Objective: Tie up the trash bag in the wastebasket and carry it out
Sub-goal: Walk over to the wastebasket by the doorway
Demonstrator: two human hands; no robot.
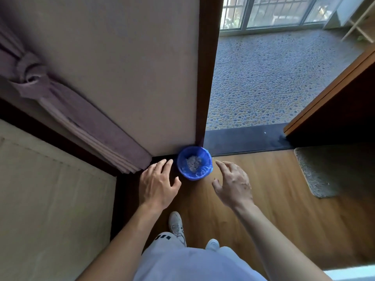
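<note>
A small round wastebasket [210, 169] stands on the wooden floor in the corner by the door frame. A blue trash bag [182, 159] lines it, folded over the rim, with pale crumpled rubbish [193, 163] at the bottom. My left hand [158, 183] hovers to the left of the basket, fingers spread, holding nothing. On the basket's right my right hand [233, 183] hangs with fingers apart, also holding nothing. Neither hand touches the bag.
A beige wall [125, 78] and a dark door frame [207, 78] rise behind the basket. A tied purple curtain [81, 118] hangs at left above a bed edge [50, 199]. A doorway opens onto a pebble-tiled balcony [263, 82]. A wooden cabinet [334, 102] and grey mat [316, 171] lie right.
</note>
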